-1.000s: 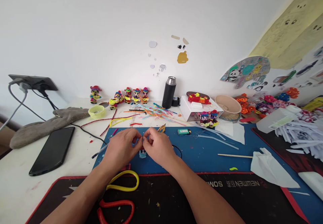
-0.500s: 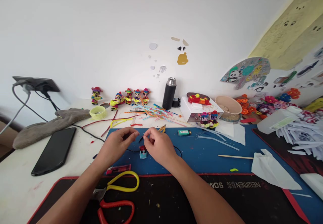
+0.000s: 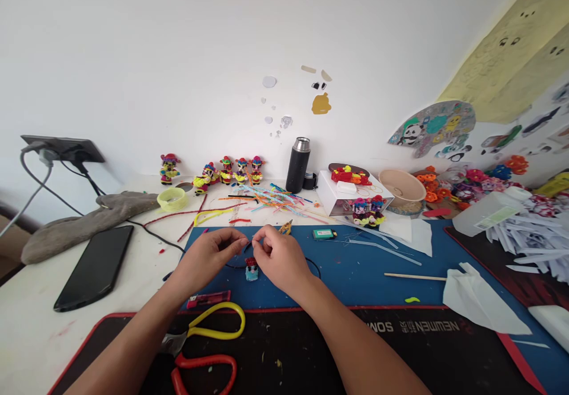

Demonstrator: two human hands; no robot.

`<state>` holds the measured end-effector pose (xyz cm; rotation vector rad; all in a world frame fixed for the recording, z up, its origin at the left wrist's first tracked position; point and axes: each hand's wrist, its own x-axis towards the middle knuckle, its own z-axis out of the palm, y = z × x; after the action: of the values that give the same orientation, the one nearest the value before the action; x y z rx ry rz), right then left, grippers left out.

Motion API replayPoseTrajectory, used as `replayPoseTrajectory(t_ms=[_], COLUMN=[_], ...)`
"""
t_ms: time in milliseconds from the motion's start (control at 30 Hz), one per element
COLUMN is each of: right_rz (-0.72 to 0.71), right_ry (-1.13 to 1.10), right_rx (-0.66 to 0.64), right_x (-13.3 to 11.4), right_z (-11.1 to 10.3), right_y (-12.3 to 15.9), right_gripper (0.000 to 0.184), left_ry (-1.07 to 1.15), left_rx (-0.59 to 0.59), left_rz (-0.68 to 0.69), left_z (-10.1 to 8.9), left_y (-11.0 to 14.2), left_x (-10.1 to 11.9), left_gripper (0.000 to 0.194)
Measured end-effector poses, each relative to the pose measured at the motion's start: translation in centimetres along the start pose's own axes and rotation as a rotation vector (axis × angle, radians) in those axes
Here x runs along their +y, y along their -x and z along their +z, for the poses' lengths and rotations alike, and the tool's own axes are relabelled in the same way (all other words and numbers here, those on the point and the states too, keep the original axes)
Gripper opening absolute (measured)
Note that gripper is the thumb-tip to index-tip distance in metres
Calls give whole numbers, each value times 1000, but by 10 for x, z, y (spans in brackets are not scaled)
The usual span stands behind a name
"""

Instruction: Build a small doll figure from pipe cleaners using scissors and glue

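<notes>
My left hand [image 3: 214, 257] is closed in a pinch above the blue mat [image 3: 355, 282], thumb against the fingertips. What it holds is too small to make out. Facing it, my right hand [image 3: 281, 257] has its fingers pinched together as well. A short thin black strip [image 3: 249, 245] shows in the gap by both sets of fingertips; I cannot tell which hand grips it. Just below them a small figure [image 3: 251, 269] with a dark red top and light blue base stands on the mat. Scissors [image 3: 217, 330] with one yellow and one red handle lie near my left forearm.
Left are a black phone [image 3: 95, 267] and a yellow-green tape roll [image 3: 172, 198]. Behind my hands lie colourful fuzzy stems [image 3: 280, 198], a black thermos [image 3: 298, 165] and finished figures [image 3: 241, 171]. Rightward are a white box [image 3: 331, 196], a green lighter-sized block [image 3: 324, 234] and a wooden stick [image 3: 413, 276].
My left fingertips have come slightly closer to my right ones, narrowing the gap. The small figure and the tools stay where they were.
</notes>
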<state>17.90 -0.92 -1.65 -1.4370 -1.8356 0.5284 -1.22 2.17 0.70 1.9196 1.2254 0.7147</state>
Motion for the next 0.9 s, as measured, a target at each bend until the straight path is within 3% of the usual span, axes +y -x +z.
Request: replayPoseTrajectory(t_ms=[533, 900], right_rz=[16, 42], right_ry=[25, -70], right_rx=[-20, -30], right_x=[-4, -2], right_z=[1, 0], right_y=[1, 0], right_gripper=[6, 7], left_ry=[65, -29], left_rx=[-87, 22], left_rz=[-74, -90], left_z=[4, 7], left_y=[-1, 0], left_x=[-7, -5], left_gripper=[41, 37])
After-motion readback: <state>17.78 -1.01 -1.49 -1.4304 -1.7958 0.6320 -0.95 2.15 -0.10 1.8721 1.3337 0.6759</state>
